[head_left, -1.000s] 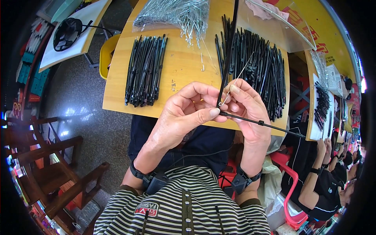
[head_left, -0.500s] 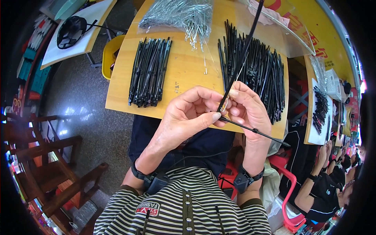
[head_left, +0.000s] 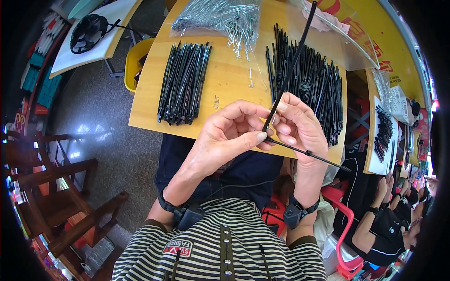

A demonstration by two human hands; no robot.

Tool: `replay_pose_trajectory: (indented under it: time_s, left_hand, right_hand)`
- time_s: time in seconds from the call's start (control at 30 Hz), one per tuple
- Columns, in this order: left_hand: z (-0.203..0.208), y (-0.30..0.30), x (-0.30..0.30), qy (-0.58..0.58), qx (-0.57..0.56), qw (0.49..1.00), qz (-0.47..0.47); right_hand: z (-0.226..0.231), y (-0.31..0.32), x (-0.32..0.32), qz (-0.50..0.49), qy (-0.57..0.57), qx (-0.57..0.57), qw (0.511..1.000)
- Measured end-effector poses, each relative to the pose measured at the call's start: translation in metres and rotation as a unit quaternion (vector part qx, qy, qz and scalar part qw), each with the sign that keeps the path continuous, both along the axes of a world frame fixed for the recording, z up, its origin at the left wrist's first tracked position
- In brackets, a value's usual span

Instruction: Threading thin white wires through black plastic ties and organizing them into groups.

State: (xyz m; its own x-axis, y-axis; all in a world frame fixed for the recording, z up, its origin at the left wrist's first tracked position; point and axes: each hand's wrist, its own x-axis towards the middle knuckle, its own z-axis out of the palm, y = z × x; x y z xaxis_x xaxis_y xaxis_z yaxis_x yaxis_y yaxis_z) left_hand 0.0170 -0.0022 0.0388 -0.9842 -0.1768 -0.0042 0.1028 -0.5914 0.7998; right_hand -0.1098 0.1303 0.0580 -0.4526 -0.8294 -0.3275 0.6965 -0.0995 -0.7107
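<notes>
Above the near table edge, I hold a slim black jointed rod (head_left: 293,64) between both hands. Its long arm slants up to the far right; a thinner black arm (head_left: 323,160) runs down to the right under my right hand, with a small collar on it. My left hand (head_left: 229,131) pinches the joint between thumb and fingers. Beside it, my right hand (head_left: 300,122) is closed with thumb and index finger at the long arm, where a bit of thin metal wire shows. The wire's far end is hidden by my fingers.
Bundled black rods (head_left: 184,84) lie left on the wooden table (head_left: 229,89), a bigger pile (head_left: 311,89) right. A clear bag of thin metal wires (head_left: 215,21) sits at the back. A yellow bin (head_left: 132,65) stands left; co-workers (head_left: 386,229) sit along the right.
My hands keep their grip on the rod. The wire, which stood out along the long arm, is now mostly hidden at my right fingertips. The whole view has shifted slightly.
</notes>
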Motion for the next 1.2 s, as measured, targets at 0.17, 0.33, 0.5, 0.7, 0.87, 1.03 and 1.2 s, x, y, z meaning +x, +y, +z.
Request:
replay_pose_trajectory:
  time_s: [0.17,0.33,0.5,0.7,0.87,1.03,1.2]
  left_hand:
    - [0.001,0.002,-0.004,-0.006,0.044,0.999,0.009]
    - [0.0,0.004,-0.005,0.01,0.087,0.996,0.018]
    - [-0.005,0.006,-0.008,0.022,0.084,0.996,0.036]
    - [-0.004,0.001,-0.008,-0.036,0.12,0.992,0.021]
    - [-0.007,0.001,-0.009,-0.066,0.098,0.993,0.023]
    - [-0.009,0.004,-0.007,-0.08,0.146,0.986,-0.008]
    - [-0.011,0.003,-0.008,-0.061,0.174,0.983,0.021]
  right_hand:
    - [0.0,-0.002,0.0,-0.014,-0.003,-0.012,1.0]
    - [0.0,-0.006,0.0,-0.021,0.013,-0.022,0.999]
    - [-0.008,-0.006,0.002,-0.053,0.034,0.017,0.998]
    - [0.002,-0.008,0.009,-0.087,0.174,0.0,0.981]
    - [0.003,-0.005,0.011,-0.096,0.231,-0.005,0.968]
    - [0.001,-0.005,0.013,-0.106,0.223,-0.011,0.969]
    - [-0.006,-0.006,0.017,-0.146,0.188,-0.014,0.971]
